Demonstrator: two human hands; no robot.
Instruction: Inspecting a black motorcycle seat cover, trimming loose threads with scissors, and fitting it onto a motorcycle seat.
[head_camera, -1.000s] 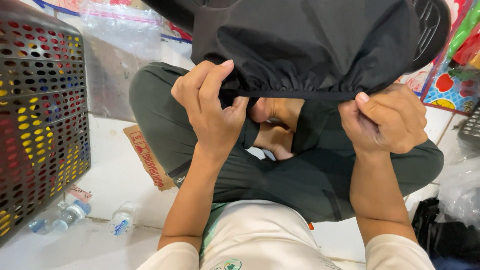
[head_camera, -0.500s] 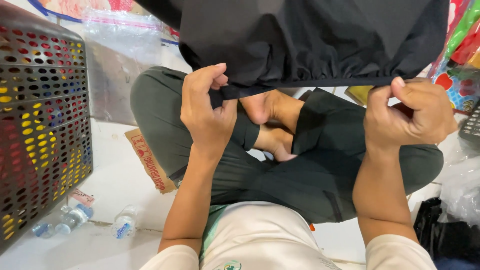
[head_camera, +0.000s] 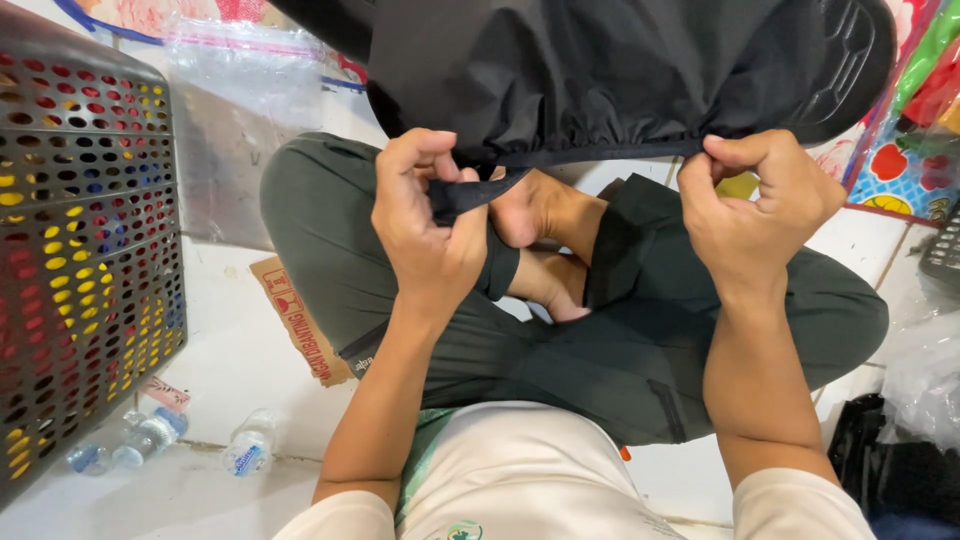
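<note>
- While the person sits cross-legged on the white floor (head_camera: 230, 350), both hands hold up a black garment (head_camera: 600, 70) by its gathered elastic hem (head_camera: 590, 152), which runs level above the crossed bare feet (head_camera: 545, 235).
- At the hem's left end, the left hand (head_camera: 425, 235) is closed, thumb and fingers pinching a loose black flap.
- At the hem's right end, the right hand (head_camera: 755, 205) is closed in a narrow pinch, fingertips curled over the edge.
- Left of the garment stands a dark perforated basket (head_camera: 85, 260); below the basket lie small clear plastic bottles (head_camera: 150, 435), and between basket and knee a brown cardboard piece (head_camera: 300, 320).
- Risk, as I judge it: the right-hand pinch grips only a thin bit of the hem, so the stretched elastic could snap out of the fingers and the garment sag onto the feet.
- Another risk: pulling unevenly could twist the hem, since the left hand holds a folded flap rather than the flat edge.
- Against the earlier frame, the right hand sits lower and closer in along the hem, and the garment's rounded right end now shows where fabric hung straight before.
- The left hand has closed further round its flap.
</note>
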